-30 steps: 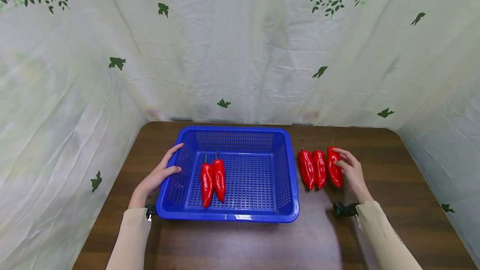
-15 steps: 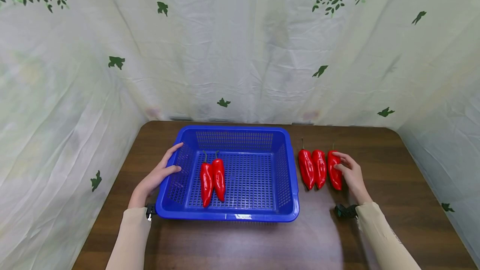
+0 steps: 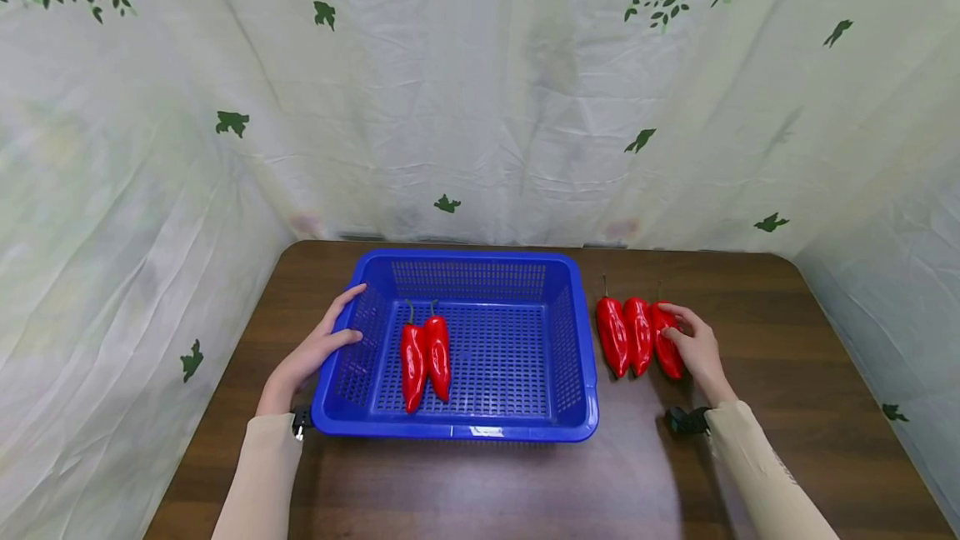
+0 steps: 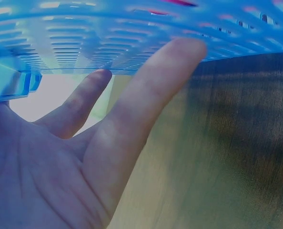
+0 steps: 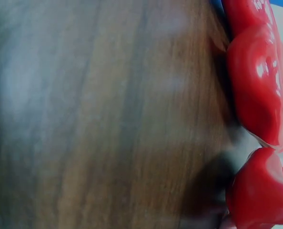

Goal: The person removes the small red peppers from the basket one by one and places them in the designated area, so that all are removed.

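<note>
In the head view, my left hand [image 3: 303, 357] holds the left rim of a blue plastic basket [image 3: 517, 432], two digits reaching over the edge. The left wrist view shows other fingers [image 4: 132, 109] lying against its slotted outer wall. Two glossy long red peppers with green stems lie side by side inside, a left one [image 3: 412, 369] and a right one [image 3: 437, 361]. Right of the basket, my right hand [image 3: 699, 348] grips the rightmost of three more red peppers [image 3: 662, 340], covering part of it. Beside it lie a middle pepper [image 3: 637, 338] and a left pepper [image 3: 612, 340].
Everything stands on a dark brown wooden table [image 3: 450, 490]. A pale curtain [image 3: 495, 107] with leaf patterns closes off the back and both sides. Dark straps with small devices sit on both wrists.
My right hand has brought the rightmost pepper slightly nearer me, then left against the middle one; its stem end now leans left. The left hand and basket have stayed put.
</note>
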A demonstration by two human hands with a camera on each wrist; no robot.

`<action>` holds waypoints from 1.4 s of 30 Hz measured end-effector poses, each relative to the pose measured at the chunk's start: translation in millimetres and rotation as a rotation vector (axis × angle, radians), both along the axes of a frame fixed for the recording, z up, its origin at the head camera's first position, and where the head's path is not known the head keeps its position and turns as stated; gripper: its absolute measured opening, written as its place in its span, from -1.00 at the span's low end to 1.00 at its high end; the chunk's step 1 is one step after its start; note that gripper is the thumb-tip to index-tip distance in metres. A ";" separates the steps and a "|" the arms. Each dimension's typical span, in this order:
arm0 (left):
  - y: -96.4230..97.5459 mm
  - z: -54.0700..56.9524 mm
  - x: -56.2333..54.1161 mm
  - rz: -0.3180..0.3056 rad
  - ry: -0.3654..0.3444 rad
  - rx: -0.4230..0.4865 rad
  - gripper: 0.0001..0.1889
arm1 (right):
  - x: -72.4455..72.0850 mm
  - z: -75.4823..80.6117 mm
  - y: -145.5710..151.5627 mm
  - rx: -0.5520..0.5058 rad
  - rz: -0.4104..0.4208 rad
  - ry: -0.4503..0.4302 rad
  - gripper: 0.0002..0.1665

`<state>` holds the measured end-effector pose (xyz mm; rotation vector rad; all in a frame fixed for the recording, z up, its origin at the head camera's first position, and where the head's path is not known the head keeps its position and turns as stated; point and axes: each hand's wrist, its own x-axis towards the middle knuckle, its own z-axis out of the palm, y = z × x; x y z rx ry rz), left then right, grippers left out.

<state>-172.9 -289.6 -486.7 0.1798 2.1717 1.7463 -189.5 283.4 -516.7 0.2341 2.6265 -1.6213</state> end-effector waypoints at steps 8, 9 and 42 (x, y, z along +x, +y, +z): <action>-0.6 -1.2 0.1 0.009 -0.017 0.007 -0.27 | 0.3 -2.5 2.1 -0.010 -0.004 -0.003 -0.49; -0.7 -1.3 0.1 0.009 -0.018 0.007 -0.27 | 0.3 -3.1 2.4 -0.012 -0.004 0.001 -0.49; -0.3 -1.0 -0.8 0.000 -0.024 0.022 -0.27 | -0.5 -7.1 3.0 -0.045 -0.094 0.036 -0.52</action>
